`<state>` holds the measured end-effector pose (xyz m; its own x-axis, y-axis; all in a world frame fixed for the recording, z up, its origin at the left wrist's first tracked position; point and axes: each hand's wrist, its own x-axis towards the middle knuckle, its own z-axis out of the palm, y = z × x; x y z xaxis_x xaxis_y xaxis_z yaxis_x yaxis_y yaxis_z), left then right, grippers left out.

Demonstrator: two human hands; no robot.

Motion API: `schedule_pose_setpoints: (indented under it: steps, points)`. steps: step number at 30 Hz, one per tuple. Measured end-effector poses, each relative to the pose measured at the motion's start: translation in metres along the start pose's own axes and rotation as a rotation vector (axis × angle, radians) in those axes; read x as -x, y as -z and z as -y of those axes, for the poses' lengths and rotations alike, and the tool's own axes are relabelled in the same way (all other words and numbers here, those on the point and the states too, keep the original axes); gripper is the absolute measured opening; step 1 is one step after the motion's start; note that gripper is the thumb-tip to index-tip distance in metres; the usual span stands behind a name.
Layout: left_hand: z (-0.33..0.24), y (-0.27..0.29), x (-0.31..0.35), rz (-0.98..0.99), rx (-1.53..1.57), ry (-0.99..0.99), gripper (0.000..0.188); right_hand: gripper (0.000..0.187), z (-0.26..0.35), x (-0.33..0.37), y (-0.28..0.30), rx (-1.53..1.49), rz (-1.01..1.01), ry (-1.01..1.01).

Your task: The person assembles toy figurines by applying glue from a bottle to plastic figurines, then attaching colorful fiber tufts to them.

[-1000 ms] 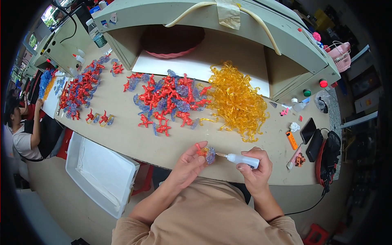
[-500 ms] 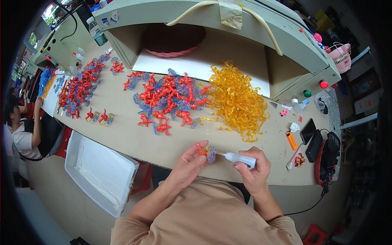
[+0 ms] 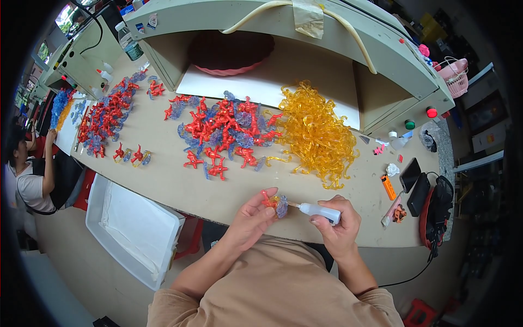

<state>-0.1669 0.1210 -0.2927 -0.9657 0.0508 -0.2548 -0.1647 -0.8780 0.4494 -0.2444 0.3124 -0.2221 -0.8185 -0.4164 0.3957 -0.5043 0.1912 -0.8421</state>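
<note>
Between the fingers of my left hand (image 3: 249, 222) is a small plastic figure (image 3: 280, 206) with red, yellow and clear purple parts. My right hand (image 3: 340, 226) is wrapped round a white glue bottle (image 3: 318, 211). The bottle lies tilted almost flat, and its thin tip meets or nearly meets the purple part; I cannot tell which. Beyond my hands lies a heap of red and purple figures (image 3: 223, 128). Right of that heap is a large pile of curly clear yellow pieces (image 3: 316, 133). Two finished-looking figures (image 3: 136, 156) with yellow parts stand apart at the left.
Another red and purple heap (image 3: 106, 117) lies far left, with a person (image 3: 38, 174) seated beyond. A white bin (image 3: 133, 234) stands below the table's left edge. A grey shelf (image 3: 305, 32) rises behind. An orange lighter (image 3: 388, 187) and a dark pouch (image 3: 436, 212) lie right.
Almost nothing differs. My right hand and the glue bottle have shifted very slightly left; the figure in my left hand stays in place.
</note>
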Motion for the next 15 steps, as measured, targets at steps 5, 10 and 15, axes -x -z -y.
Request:
schedule_pose_setpoints:
  steps: [5, 10, 15]
  points:
    - [-0.001, 0.000, -0.002, -0.003, 0.000, 0.004, 0.048, 0.033, 0.000, -0.002, 0.000, 0.024, -0.001, 0.035]
    - [-0.005, 0.000, 0.002, 0.008, 0.003, -0.012, 0.048, 0.031, 0.003, -0.003, -0.001, -0.014, 0.014, 0.028]
    - [-0.013, 0.002, 0.007, 0.004, 0.003, -0.054, 0.047, 0.029, -0.015, 0.013, -0.002, -0.439, -0.054, -0.182]
